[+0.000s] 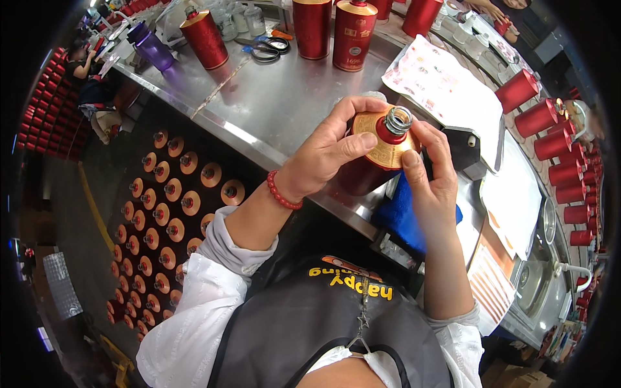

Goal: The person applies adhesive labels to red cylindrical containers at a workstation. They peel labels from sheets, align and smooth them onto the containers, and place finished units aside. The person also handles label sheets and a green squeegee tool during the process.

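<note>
A red bottle (374, 161) with a gold shoulder and a bare metal screw neck is held tilted toward me over the front edge of the steel table (284, 97). My left hand (330, 149) wraps its upper side, thumb on the gold shoulder. On the right side of the bottle, my right hand (430, 181) has its fingertips at the neck and its thumb on the shoulder. A red bead bracelet (283, 193) circles my left wrist.
Several more red bottles (352, 33) stand at the table's back, with scissors (268, 48) and a purple drinking bottle (152, 48). A blue cloth (401, 216) lies under my right hand. Rows of red bottles (165, 213) fill the floor on the left; red cylinders (550, 129) line the right.
</note>
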A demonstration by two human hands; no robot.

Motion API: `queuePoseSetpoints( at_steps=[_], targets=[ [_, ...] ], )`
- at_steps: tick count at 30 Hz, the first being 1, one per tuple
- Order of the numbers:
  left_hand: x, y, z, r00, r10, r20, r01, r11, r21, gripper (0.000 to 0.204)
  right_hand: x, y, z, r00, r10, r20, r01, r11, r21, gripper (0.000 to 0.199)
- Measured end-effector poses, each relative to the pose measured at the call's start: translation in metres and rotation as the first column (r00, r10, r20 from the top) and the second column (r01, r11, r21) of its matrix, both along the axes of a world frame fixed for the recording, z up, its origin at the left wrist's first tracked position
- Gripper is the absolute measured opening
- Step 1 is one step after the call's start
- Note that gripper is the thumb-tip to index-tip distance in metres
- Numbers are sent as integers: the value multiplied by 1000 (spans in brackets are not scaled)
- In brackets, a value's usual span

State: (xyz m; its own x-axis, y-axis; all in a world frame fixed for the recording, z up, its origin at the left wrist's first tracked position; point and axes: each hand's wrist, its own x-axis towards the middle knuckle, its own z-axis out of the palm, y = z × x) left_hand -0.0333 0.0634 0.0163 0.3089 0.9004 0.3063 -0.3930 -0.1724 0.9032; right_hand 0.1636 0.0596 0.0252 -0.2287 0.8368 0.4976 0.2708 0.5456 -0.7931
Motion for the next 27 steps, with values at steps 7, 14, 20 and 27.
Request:
queuePoseSetpoints(
  at_steps=[7,14,20,27],
  targets=[
    [-1,-3,4,998,-15,-63,17,999,29,50,-1,-5,2,1000,-3,9,3,1000,24,40],
    [0,-4,3,995,15,-100,-10,998,59,47,-3,-8,2,1000,-22,17,21,999,29,41],
    [3,0,-4,990,81,-111,-73,994,78,49,-2,0,1,999,-18,31,17,1000,24,41],
    [9,0,-2,992,74,-102,-67,995,73,57,-1,3,-2,999,-38,34,36,998,59,39]
  ],
)
